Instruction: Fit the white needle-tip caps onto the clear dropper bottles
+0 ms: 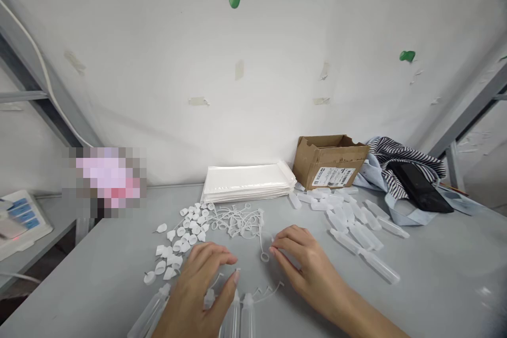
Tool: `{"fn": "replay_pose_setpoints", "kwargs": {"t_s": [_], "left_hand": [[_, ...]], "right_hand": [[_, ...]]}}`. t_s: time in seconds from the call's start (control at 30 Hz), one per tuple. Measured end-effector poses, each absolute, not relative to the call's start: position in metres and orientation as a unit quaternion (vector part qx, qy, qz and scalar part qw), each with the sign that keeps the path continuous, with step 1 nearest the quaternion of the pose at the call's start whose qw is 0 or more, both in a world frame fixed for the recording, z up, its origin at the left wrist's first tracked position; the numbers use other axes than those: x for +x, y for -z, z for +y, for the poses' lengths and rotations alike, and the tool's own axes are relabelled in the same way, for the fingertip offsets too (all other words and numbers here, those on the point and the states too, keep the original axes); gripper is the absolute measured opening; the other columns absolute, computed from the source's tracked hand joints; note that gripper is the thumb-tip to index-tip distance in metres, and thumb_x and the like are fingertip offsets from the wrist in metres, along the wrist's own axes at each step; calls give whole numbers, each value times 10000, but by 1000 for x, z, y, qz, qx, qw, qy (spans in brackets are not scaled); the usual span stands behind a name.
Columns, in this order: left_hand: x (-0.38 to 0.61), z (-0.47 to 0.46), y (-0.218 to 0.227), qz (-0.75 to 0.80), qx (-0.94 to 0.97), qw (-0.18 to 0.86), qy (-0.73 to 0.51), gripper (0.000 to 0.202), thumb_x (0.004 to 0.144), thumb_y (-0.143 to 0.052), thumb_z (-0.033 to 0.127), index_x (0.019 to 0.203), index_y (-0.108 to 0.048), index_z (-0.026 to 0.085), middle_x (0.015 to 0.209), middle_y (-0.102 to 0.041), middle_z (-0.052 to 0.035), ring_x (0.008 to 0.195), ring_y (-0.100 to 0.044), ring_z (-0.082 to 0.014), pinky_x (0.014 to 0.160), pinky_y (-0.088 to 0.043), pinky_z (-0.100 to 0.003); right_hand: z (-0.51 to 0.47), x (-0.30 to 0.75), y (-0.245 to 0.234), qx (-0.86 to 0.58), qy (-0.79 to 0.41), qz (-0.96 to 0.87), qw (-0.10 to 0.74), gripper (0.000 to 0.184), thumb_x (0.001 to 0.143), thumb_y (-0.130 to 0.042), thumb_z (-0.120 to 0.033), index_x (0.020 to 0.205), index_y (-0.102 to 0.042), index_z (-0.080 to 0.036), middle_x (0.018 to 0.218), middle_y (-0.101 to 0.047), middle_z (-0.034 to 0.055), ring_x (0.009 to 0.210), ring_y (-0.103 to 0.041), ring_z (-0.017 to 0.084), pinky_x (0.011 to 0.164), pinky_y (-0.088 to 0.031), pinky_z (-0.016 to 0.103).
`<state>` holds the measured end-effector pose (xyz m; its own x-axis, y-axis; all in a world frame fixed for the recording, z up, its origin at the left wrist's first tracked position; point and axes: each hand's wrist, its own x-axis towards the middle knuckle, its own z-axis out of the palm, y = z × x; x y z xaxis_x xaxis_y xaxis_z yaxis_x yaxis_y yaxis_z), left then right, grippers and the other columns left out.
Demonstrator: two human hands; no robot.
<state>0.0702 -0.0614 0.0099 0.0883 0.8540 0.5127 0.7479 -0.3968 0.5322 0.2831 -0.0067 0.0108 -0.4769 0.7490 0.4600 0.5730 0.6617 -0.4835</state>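
My left hand (pixel 208 282) hovers over the near edge, thumb and fingers apart, with nothing visibly gripped. Below and beside it stand or lie clear plastic squeeze bottles (pixel 248 314), partly hidden by the hand; thin white straps (pixel 269 293) stick out from their necks. My right hand (pixel 307 264) has thumb and forefinger brought together in a pinch; whatever is between them is too small to name. Just left of those fingertips lies a white ring strap (pixel 264 257), trailing from a tangled pile of similar ring straps (pixel 233 220). White cone-shaped caps (pixel 186 232) are scattered to the left.
Several translucent bottles (pixel 356 222) spread over the right side of the grey table (pixel 317 317). White padded envelopes (pixel 247 179) are stacked against the wall, beside an open cardboard box (pixel 330 163). Cloth and a black phone-like object (pixel 420 187) lie far right.
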Motion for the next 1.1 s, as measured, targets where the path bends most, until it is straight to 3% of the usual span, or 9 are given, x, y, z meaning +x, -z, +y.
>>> {"fn": "replay_pose_setpoints", "kwargs": {"t_s": [0.27,0.47,0.57,0.7,0.93,1.1], "left_hand": [[71,-60,-9,524,752,50,-397,79,867,-523,251,868,-602,256,863,-656,-28,866,-609,-223,740,-546,-353],[73,-63,-13,485,774,35,-406,165,865,-518,153,983,-560,260,930,-621,-29,950,-571,-215,804,-525,-348],[71,-64,-16,454,798,12,-397,242,850,-538,92,1034,-537,249,970,-603,-40,988,-549,-207,827,-515,-323],[71,-63,-15,461,791,2,-402,212,864,-527,101,1025,-535,240,973,-594,-43,974,-543,-204,823,-497,-318],[73,-60,-10,464,776,0,-427,175,875,-509,104,995,-543,227,949,-590,-44,963,-537,-204,827,-477,-313],[69,-62,-13,430,812,-24,-394,239,828,-575,71,1025,-540,202,964,-586,-53,977,-541,-199,841,-490,-285]], "right_hand": [[-10,285,-28,-381,-298,-758,438,139,873,-586,-255,783,-672,-195,805,-673,36,759,-636,168,697,-505,285],[-14,283,-32,-407,-562,-588,416,194,751,-726,-364,745,-651,-185,726,-665,12,719,-624,161,678,-488,272],[-17,279,-27,-377,-636,-537,408,208,750,-741,-366,772,-652,-179,750,-690,24,746,-637,152,715,-475,264],[-19,275,-19,-372,-654,-473,458,216,722,-771,-359,788,-666,-182,766,-700,26,772,-646,153,754,-475,263],[-21,278,-21,-364,-582,-454,568,128,715,-778,-311,712,-681,-228,815,-647,0,853,-643,164,808,-491,262],[-22,274,-22,-376,-582,-526,493,113,712,-769,-300,699,-704,-208,795,-675,27,805,-608,163,777,-468,268]]}}
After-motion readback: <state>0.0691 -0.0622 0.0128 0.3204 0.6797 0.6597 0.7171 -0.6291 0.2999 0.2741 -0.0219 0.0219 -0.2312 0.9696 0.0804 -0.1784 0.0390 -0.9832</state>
